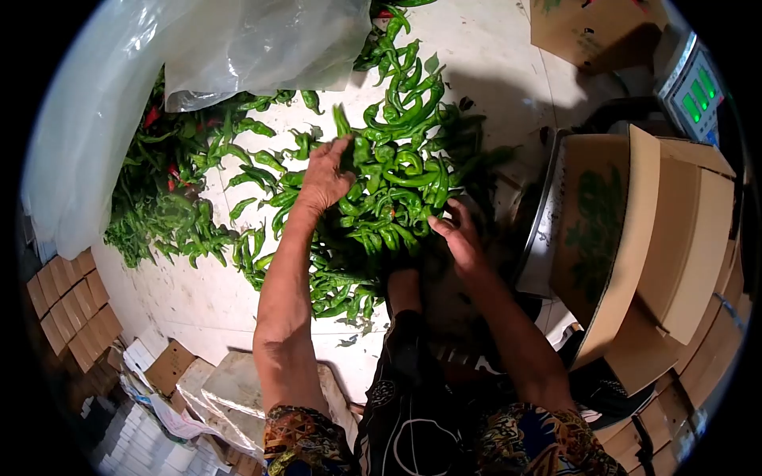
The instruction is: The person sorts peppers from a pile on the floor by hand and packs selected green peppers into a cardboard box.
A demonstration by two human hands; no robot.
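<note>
A pile of long, curved green peppers (409, 178) spreads over the pale floor in front of me. At the pile's left side is my left hand (325, 176), its fingers closed around the lower end of a green pepper (341, 120) that is slightly blurred. My right hand (459, 234) is at the pile's right edge, with thumb and forefinger apart and close to the peppers. Nothing shows between those fingers, though the rest of that hand lies partly in shadow.
A clear plastic sheet (262, 47) covers part of a leafy green-and-red pepper heap (171, 190) at the left. An open cardboard box (587, 230) stands on a metal scale platform (536, 230) at the right, beside a lit display (698, 95). Another carton (595, 36) is at the back.
</note>
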